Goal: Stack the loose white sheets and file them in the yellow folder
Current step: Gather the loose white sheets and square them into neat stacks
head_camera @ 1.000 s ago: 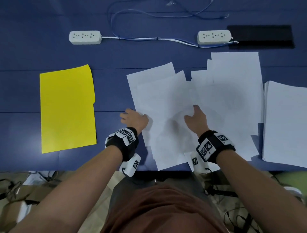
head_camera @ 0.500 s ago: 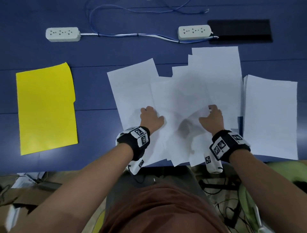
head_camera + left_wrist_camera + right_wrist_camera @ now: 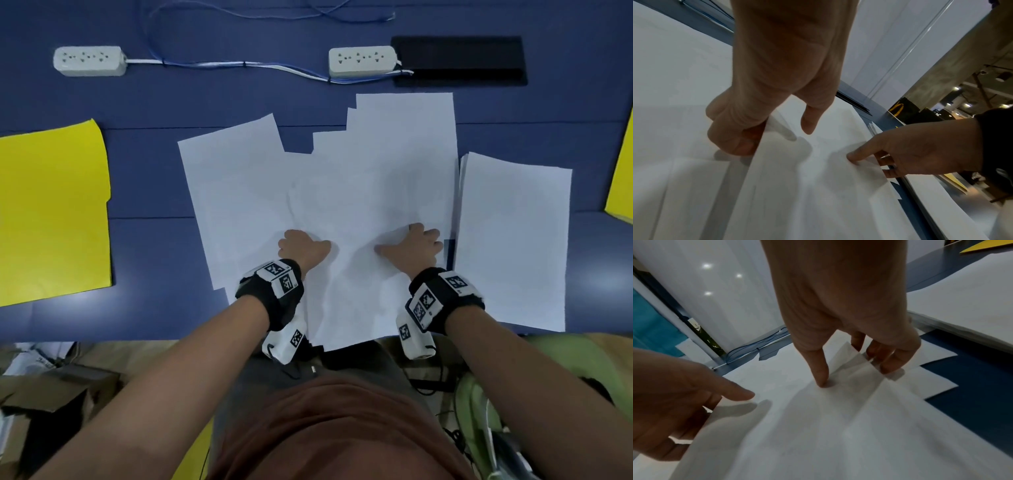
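Observation:
Several loose white sheets lie overlapped in the middle of the blue table. The yellow folder lies flat and closed at the far left, apart from them. My left hand has its fingers curled under the left edge of the upper sheets, thumb above. My right hand presses its thumb onto the sheets, while its fingers curl under their right edge. That edge lifts slightly off the table.
A neat white paper stack lies just right of my right hand. Another yellow folder shows at the right border. Two power strips with cables and a black pad line the far side.
Both hands have slid to the right over the sheets. The right hand now reaches the spread's right edge, and the sheets lie closer together than before.

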